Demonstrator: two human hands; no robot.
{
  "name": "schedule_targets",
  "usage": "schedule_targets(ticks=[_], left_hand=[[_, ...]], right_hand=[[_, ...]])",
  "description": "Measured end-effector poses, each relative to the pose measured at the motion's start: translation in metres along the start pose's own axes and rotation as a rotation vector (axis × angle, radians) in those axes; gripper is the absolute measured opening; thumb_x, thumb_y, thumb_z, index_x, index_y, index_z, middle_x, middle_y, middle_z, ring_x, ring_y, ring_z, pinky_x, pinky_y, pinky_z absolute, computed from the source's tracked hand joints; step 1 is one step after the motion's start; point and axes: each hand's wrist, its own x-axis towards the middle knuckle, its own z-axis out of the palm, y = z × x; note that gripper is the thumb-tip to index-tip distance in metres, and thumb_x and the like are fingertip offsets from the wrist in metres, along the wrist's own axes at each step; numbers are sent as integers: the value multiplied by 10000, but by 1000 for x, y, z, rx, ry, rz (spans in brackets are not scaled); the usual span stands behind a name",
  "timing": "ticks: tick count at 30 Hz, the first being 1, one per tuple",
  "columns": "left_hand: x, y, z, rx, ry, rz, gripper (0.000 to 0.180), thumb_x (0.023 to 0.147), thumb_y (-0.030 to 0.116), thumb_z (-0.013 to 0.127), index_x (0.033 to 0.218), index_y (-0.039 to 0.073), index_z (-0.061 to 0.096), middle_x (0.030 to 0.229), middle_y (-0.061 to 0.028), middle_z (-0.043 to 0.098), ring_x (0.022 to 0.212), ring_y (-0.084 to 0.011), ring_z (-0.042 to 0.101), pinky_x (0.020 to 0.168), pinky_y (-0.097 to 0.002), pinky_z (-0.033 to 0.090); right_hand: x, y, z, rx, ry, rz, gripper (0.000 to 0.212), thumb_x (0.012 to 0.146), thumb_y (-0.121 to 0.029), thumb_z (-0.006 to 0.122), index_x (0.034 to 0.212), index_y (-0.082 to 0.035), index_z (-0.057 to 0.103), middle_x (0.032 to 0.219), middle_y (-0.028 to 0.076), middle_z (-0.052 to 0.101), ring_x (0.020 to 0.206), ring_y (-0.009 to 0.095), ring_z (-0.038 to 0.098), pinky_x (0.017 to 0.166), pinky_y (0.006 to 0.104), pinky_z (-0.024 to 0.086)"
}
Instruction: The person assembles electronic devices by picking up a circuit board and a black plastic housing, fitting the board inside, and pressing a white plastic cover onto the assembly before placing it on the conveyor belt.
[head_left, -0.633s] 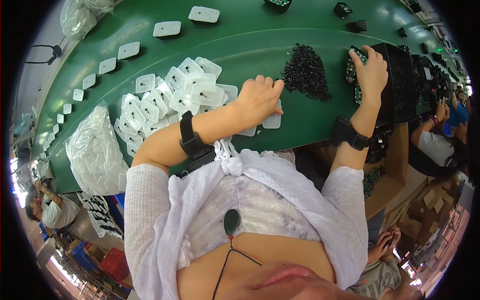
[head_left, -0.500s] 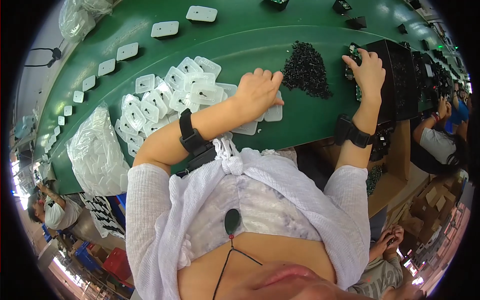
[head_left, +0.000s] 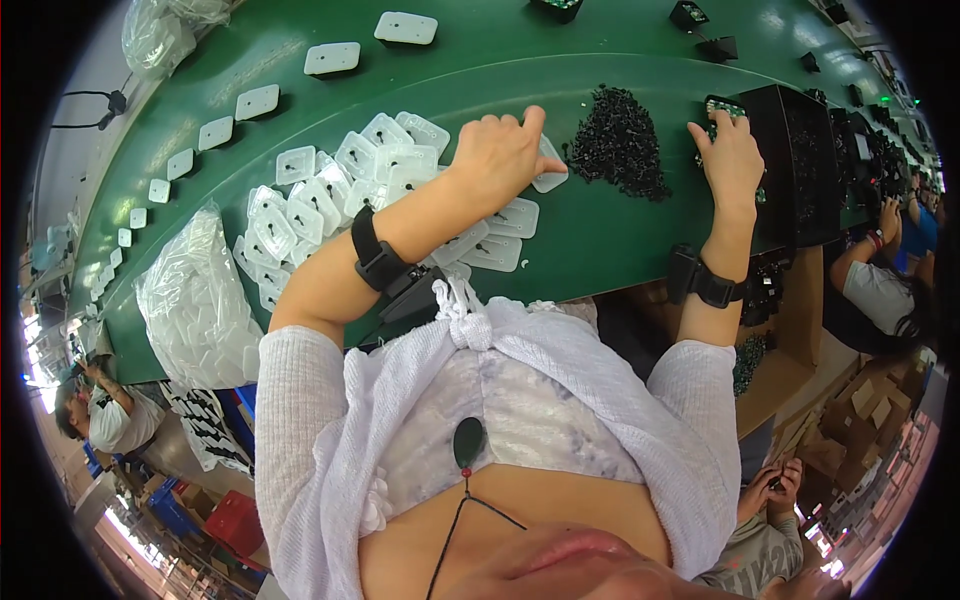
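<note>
My left hand (head_left: 497, 160) is over the right end of a pile of translucent white plastic covers (head_left: 310, 205). Its thumb and forefinger close on one white plastic cover (head_left: 549, 178), partly hidden by the hand. Further right, my right hand (head_left: 732, 170) grips a black housing with a green circuit board (head_left: 724, 103) from above. The hand hides the housing's middle; board shows past the fingertips and beside the wrist. Between my hands lies a heap of small black parts (head_left: 622, 145).
A black bin (head_left: 795, 150) stands right of my right hand, above an open cardboard box (head_left: 790, 345). A clear bag of covers (head_left: 195, 310) lies at left. White-topped units (head_left: 331, 59) line the green table's (head_left: 480, 85) far side. Other people sit at both sides.
My left hand has moved slightly away from me and left, bringing the white cover along. My right hand has shifted a little nearer, and the black housing under it has turned.
</note>
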Motion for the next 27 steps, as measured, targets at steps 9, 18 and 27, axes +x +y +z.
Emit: schedule_targets(ticks=[9, 18, 27], left_hand=[[11, -28, 1, -28, 79, 0, 648, 703, 442, 744, 1149, 60, 470, 878, -116, 589, 833, -260, 605, 591, -342, 533], [5, -18, 0, -66, 127, 104, 561, 754, 208, 692, 1249, 62, 472, 973, -96, 527, 937, -246, 524, 702, -315, 500], [2, -38, 3, -177, 182, 218, 570, 739, 11, 588, 1292, 55, 458, 1076, -91, 555, 1014, -254, 527, 833, -359, 433]], right_hand=[[-2, -1, -1, 796, 197, 54, 368, 813, -171, 686, 1163, -98, 595, 1064, 105, 590, 1004, 247, 600, 861, 333, 491], [-21, 3, -6, 779, -1, 123, 427, 814, -99, 693, 1204, -5, 547, 1113, 135, 617, 1043, 211, 608, 891, 314, 476], [-25, -53, -34, 1253, 20, -100, 405, 822, 10, 664, 1214, -13, 567, 1197, 91, 552, 1080, 166, 563, 906, 291, 487]])
